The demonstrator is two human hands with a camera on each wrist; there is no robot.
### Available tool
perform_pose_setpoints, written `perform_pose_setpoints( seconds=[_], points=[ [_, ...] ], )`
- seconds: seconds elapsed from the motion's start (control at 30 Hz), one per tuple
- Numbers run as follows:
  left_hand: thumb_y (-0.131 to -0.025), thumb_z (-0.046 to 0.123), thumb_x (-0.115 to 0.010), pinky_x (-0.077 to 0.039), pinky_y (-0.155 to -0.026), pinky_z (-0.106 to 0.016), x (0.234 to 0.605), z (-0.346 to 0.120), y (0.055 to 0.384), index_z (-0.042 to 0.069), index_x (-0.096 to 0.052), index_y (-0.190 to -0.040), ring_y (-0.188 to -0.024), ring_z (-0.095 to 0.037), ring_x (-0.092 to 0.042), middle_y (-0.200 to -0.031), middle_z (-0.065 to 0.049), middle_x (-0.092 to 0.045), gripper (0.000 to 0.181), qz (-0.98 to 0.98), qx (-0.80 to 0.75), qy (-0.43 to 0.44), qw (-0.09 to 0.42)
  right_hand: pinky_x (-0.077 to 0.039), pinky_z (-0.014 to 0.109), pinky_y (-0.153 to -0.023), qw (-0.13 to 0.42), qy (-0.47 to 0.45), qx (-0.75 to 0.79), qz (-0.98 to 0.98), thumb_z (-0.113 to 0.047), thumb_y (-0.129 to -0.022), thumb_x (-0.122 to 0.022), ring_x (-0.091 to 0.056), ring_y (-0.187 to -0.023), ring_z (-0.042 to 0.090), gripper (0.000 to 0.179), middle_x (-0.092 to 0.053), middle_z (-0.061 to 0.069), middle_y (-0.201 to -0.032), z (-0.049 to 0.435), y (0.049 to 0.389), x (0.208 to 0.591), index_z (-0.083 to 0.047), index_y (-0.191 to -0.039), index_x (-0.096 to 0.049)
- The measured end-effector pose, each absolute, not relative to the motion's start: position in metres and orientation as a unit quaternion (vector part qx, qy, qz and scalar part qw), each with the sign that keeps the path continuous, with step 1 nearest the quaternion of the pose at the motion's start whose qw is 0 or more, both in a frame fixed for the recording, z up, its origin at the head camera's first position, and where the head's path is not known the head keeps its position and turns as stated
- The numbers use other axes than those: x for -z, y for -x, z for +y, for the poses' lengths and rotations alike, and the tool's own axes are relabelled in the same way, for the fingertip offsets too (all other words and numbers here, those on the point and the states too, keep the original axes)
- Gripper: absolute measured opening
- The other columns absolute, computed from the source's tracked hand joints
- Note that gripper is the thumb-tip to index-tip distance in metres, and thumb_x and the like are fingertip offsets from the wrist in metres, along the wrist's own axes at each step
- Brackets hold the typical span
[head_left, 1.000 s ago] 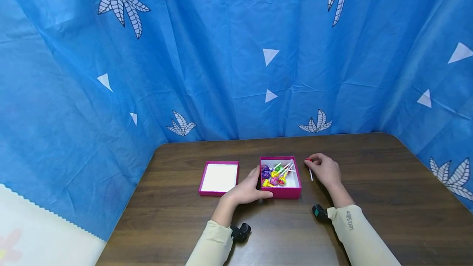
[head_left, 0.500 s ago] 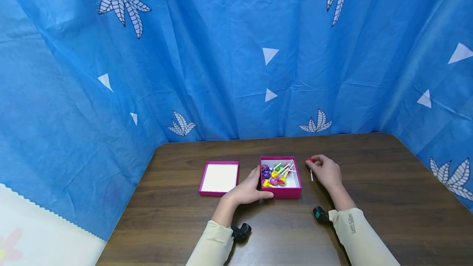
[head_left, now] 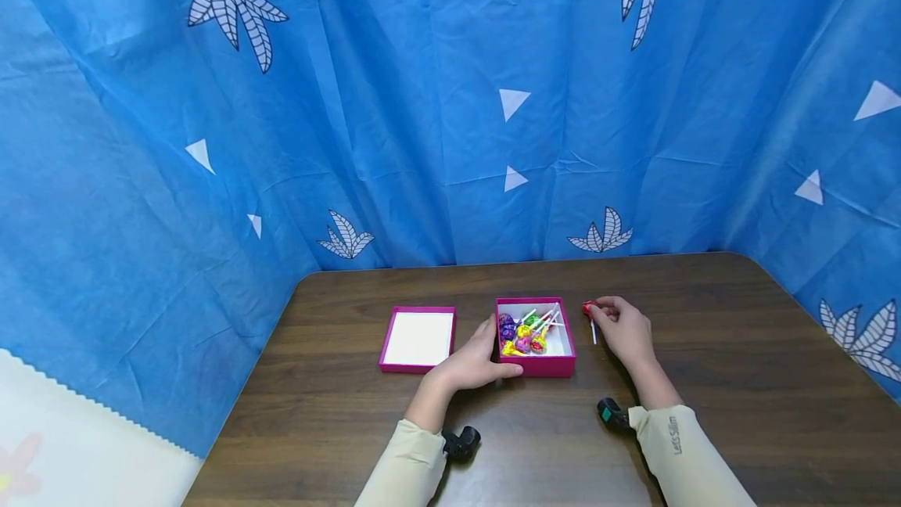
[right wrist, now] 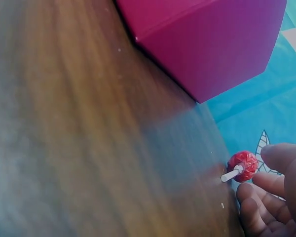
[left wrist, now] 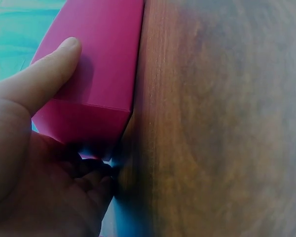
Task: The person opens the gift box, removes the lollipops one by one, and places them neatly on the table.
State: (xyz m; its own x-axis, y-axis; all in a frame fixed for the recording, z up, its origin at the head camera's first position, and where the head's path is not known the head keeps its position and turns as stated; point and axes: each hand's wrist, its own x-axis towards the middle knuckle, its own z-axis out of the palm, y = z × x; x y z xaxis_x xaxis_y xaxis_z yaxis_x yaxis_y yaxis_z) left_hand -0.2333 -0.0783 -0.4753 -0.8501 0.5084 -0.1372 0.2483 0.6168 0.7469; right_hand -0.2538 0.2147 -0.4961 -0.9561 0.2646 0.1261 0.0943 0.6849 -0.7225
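Observation:
A magenta box (head_left: pixel 542 367) with a white inside holds several lollipops (head_left: pixel 524 333) in purple, yellow, green and pink wrappers. My left hand (head_left: pixel 468 360) grips its near left corner, thumb on the front wall and fingers along the left side. In the left wrist view the thumb lies against the magenta wall, while the fingers are partly hidden in shadow. To the right of the box, a red-wrapped lollipop (right wrist: pixel 243 166) has its white stick pointing toward me. My right hand (head_left: pixel 625 331) is at it, thumb and forefinger spread, their tips right at the wrapper's edge.
The box's magenta lid (head_left: pixel 418 372) lies left of the box, white inside facing up. Both stand on a dark wooden table (head_left: pixel 338 429). A blue patterned curtain (head_left: pixel 450 100) hangs behind the table's far edge.
My right hand has shifted slightly to the right, so more of the red candy head shows. The lollipop's stick stays in nearly the same place. My left hand stays on the box.

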Motion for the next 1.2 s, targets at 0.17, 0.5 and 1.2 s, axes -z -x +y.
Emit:
perform_pose_setpoints(
  seconds=[0.17,0.5,1.2],
  points=[
    [-0.088,0.052,-0.07,-0.031,-0.121,-0.052,0.478,-0.078,0.234,0.01,-0.006,-0.162,-0.153,-0.029,-0.024,-0.168,-0.012,-0.016,0.106,0.885,-0.379,-0.214,0.167,-0.051,0.039,-0.084,0.122,0.099,-0.392,-0.907,-0.031,-0.102,-0.057,-0.057,-0.097,0.03,0.038,-0.066,0.02,-0.114,0.213,0.252,0.498,-0.004,-0.128,-0.062],
    [-0.087,0.054,-0.069,-0.034,-0.119,-0.053,0.476,-0.075,0.23,0.006,-0.009,-0.161,-0.152,-0.031,-0.026,-0.167,-0.013,-0.02,0.107,0.903,-0.354,-0.194,0.145,-0.052,0.022,-0.072,0.11,0.093,-0.437,-0.888,-0.028,-0.103,-0.055,-0.058,-0.097,0.028,0.036,-0.062,0.02,-0.122,0.216,0.252,0.491,-0.006,-0.131,-0.06],
    [-0.087,0.056,-0.069,-0.032,-0.12,-0.055,0.479,-0.074,0.233,0.005,-0.008,-0.161,-0.152,-0.034,-0.023,-0.167,-0.014,-0.019,0.108,0.902,-0.353,-0.199,0.147,-0.055,0.024,-0.072,0.047,-0.179,-0.403,-0.896,-0.02,-0.091,-0.074,-0.062,-0.088,0.019,0.022,-0.073,0.004,-0.11,0.183,0.254,0.413,-0.018,-0.113,-0.074]
  ],
)
